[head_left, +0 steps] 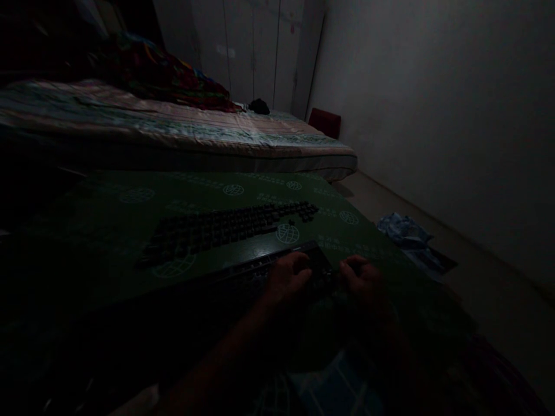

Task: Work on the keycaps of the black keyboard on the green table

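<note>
A black keyboard (318, 257) lies at an angle on the near side of a green table, its left part lost in deep shadow. My left hand (287, 274) rests over its right half, fingers curled down on it and the thumb bent inward. Just off the keyboard's right end, my right hand (362, 277) is closed in a pinch; whatever is between the fingertips is too dark to make out. Beyond the keyboard, many loose black keycaps (217, 228) are laid out in rows like a keyboard. One small keycap (291, 222) sits slightly apart from them.
The green table (255, 248) has printed white globes. A bed (195, 130) with a striped sheet and a dark red patterned cloth (173, 81) stands behind it. Crumpled cloth (405, 231) lies on the floor at right, near a pale wall (442, 104). Light is very dim.
</note>
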Action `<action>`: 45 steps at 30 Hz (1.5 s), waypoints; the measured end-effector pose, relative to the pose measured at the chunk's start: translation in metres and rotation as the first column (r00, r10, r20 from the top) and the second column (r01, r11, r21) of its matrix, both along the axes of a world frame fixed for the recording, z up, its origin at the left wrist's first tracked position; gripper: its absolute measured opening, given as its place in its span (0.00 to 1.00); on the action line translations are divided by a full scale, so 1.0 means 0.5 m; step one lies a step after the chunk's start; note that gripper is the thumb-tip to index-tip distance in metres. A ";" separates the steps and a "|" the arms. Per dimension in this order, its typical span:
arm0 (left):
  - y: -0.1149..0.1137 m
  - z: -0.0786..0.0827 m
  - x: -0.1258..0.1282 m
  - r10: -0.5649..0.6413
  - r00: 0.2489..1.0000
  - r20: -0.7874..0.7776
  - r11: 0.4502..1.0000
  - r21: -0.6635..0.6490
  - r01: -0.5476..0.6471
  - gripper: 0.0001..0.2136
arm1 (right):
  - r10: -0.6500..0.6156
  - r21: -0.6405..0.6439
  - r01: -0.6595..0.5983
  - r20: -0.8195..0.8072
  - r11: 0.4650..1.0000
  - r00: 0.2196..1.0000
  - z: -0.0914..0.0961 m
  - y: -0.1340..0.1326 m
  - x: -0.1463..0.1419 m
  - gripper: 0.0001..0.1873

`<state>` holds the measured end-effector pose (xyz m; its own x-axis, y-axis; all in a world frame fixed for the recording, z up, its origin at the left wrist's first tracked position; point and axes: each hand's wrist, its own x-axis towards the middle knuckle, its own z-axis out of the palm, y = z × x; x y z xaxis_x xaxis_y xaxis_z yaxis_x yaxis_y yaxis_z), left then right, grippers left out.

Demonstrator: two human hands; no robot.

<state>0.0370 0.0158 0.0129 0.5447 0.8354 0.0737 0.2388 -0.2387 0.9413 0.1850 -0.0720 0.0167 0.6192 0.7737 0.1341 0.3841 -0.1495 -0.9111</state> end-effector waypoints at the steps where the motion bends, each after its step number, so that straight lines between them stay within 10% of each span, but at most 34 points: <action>1: 0.000 -0.001 0.000 0.004 1.000 -0.021 0.999 0.051 -0.003 0.10 | 0.019 -0.019 -0.018 0.046 1.000 0.999 -0.001 0.007 0.001 0.15; 7: -0.010 -0.008 0.006 -0.003 0.990 -0.142 0.950 0.309 0.047 0.08 | 0.057 -0.123 -0.025 0.264 0.992 0.963 0.000 0.028 -0.007 0.12; 15: -0.010 -0.007 0.006 -0.029 0.988 -0.155 0.939 0.335 0.080 0.06 | 0.133 -0.244 -0.035 0.398 0.969 0.908 0.001 0.044 -0.010 0.09; 35: -0.021 -0.015 0.021 -0.104 0.948 -0.301 0.876 0.423 0.231 0.07 | 0.094 -0.054 -0.085 0.211 0.995 0.973 -0.053 0.052 0.010 0.13; 45: -0.028 0.007 0.090 0.035 0.765 -0.643 0.853 0.419 0.313 0.12 | 0.110 0.041 -0.112 0.054 0.993 0.992 -0.068 0.047 0.019 0.12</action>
<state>0.0819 0.0019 0.0163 0.7195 0.6929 0.0466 0.6379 -0.6860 0.3500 0.1944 -0.0483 -0.0171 0.5208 0.8302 0.1990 0.4431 -0.0636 -0.8942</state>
